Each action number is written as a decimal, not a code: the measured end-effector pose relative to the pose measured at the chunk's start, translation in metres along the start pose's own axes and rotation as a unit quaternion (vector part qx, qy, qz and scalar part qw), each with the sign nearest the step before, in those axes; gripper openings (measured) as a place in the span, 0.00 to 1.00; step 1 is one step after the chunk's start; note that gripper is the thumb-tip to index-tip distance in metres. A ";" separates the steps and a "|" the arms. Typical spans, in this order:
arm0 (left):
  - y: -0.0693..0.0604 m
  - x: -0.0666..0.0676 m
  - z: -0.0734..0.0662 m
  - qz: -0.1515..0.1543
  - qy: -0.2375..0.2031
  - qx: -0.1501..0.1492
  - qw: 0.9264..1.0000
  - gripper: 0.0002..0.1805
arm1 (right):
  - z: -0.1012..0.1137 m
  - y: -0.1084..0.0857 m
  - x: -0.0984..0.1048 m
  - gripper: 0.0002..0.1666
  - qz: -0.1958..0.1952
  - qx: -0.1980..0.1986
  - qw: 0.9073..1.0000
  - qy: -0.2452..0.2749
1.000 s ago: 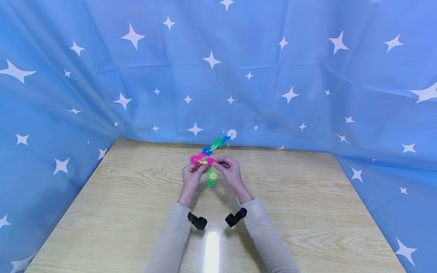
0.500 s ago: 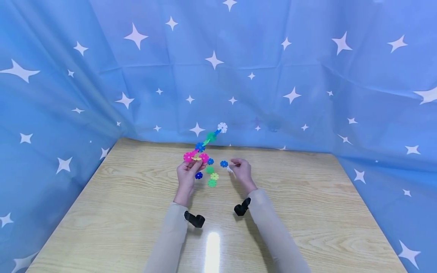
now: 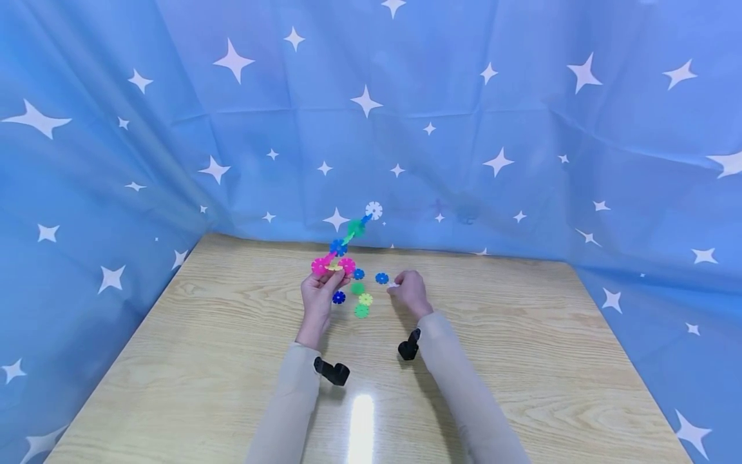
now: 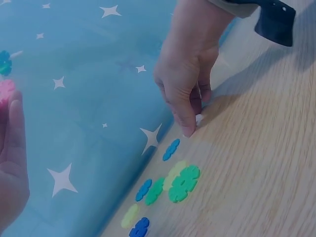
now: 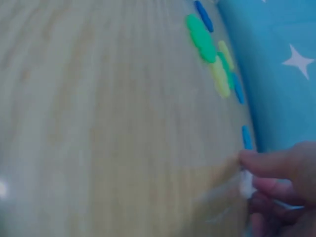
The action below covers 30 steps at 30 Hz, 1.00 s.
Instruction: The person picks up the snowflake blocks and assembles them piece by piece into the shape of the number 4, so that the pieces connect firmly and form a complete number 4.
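The left hand [image 3: 317, 300] pinches a chain of joined flower-shaped discs near a pink disc [image 3: 346, 266]. Raised above the table, the chain runs up and right through blue and green pieces to a white disc [image 3: 373, 210] at its end. Fingers of the right hand [image 3: 410, 293] pinch a small white piece [image 5: 247, 184] at the table surface. Just left of that hand lies a blue disc [image 3: 382, 278]. In the left wrist view, the right hand [image 4: 185, 74] points downward with the white piece partly hidden by its fingertips.
Several loose discs lie between the hands: a green one [image 3: 362, 311], a yellow one [image 3: 366, 299], a dark blue one [image 3: 339, 297] and others. The wooden table [image 3: 522, 361] meets a blue star-patterned curtain [image 3: 464, 161] at its back edge. Black wrist cameras sit on both sleeves.
The right hand left the chain, moved right and now grips a white piece on the table. The left hand carried the chain slightly left, uncovering loose discs.
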State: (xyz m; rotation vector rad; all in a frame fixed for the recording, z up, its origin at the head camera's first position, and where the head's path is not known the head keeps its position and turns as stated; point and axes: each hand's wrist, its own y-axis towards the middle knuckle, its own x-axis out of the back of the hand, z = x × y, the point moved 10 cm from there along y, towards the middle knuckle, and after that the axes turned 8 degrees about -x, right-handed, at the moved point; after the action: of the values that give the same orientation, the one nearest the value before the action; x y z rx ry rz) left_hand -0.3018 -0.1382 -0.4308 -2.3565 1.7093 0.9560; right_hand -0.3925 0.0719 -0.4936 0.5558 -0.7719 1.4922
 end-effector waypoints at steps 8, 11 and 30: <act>0.000 -0.001 -0.002 -0.003 -0.006 -0.005 1.000 0.13 | -0.001 -0.001 0.002 0.16 0.022 -0.019 0.999 -0.038; 0.001 0.000 -0.002 -0.004 -0.011 -0.008 1.000 0.13 | 0.000 -0.003 0.005 0.14 0.007 -0.004 1.000 -0.009; 0.001 0.000 0.003 -0.015 -0.017 -0.005 1.000 0.15 | 0.036 -0.040 0.018 0.11 0.100 -0.003 0.872 0.480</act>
State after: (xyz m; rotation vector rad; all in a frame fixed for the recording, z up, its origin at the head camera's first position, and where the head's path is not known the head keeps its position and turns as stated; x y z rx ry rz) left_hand -0.3036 -0.1369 -0.4327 -2.3512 1.6577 0.9961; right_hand -0.3580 0.0551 -0.4512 -0.3105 -0.0376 1.6992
